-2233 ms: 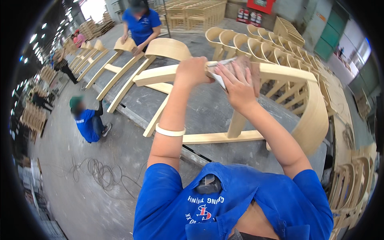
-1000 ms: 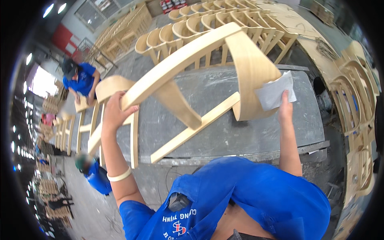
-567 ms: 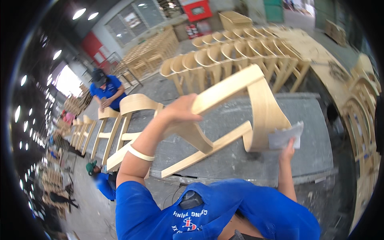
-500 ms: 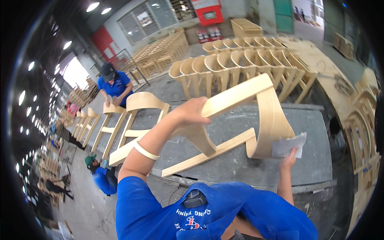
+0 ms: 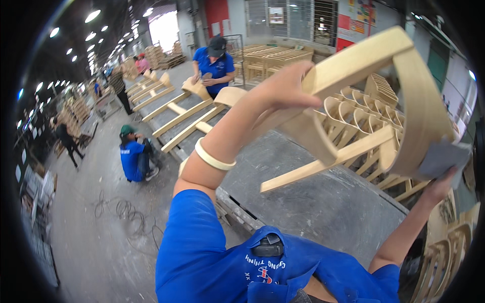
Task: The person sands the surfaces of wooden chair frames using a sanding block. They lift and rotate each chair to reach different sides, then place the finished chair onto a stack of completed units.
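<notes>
Head view: a pale, unfinished bent-wood chair frame (image 5: 353,106) is raised off the grey, dust-streaked workbench (image 5: 323,202), tilted, its curved back toward the upper right. The left hand (image 5: 283,91) wraps closed around the frame's long upper rail, fingers over the top of the wood; a cream band (image 5: 212,156) circles that forearm. The right hand (image 5: 437,184) sits below the frame's curved end, pressing a grey sanding sheet (image 5: 442,156) against the bend; how its fingers lie behind the sheet cannot be told. Under the lifted frame, along the workbench's far edge, stands a row of similar bare chair frames (image 5: 358,111). At the far left end of the workbench a person in blue shirt and dark cap (image 5: 214,63) handles another frame, and a second blue-clad worker (image 5: 134,154) crouches on the concrete floor near loose cables (image 5: 126,212)
</notes>
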`<control>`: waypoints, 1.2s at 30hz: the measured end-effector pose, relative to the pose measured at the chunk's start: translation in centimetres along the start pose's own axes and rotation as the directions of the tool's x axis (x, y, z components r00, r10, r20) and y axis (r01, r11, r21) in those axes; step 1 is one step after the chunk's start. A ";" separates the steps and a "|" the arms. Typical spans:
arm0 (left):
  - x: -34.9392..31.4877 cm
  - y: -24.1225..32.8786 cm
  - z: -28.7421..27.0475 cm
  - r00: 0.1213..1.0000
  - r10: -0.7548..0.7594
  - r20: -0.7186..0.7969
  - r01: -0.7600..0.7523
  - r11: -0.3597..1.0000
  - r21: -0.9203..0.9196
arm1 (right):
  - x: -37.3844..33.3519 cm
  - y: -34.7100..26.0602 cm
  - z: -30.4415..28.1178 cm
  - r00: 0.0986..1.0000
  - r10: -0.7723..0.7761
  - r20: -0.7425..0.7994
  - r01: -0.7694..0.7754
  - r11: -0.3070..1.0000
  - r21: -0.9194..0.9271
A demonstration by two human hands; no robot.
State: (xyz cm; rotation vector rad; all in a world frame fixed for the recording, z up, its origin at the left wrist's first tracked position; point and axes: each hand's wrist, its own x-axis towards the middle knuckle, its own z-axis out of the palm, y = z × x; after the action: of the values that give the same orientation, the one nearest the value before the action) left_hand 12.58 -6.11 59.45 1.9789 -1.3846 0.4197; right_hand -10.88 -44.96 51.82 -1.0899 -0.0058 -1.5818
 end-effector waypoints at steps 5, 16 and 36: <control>-4.6 -1.8 0.0 0.902 -0.130 -0.412 0.059 0.982 -0.182 | 7.4 0.3 8.3 0.996 -0.084 0.007 0.085 0.996 -0.023; -11.8 -6.3 2.4 0.822 -0.430 -0.373 0.202 0.833 -0.515 | 8.8 10.7 19.5 0.934 -0.178 0.308 0.223 0.968 -0.116; -1.3 -1.9 10.3 0.902 -0.296 -0.315 -0.140 0.490 -0.861 | -9.6 -1.9 30.4 0.834 0.429 0.346 -0.401 0.903 -0.155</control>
State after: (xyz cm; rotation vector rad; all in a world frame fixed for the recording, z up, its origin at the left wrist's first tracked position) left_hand 12.68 -11.89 50.64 0.9794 -0.8966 0.0349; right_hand 5.79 -20.62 63.98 -1.3374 0.0349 -0.9746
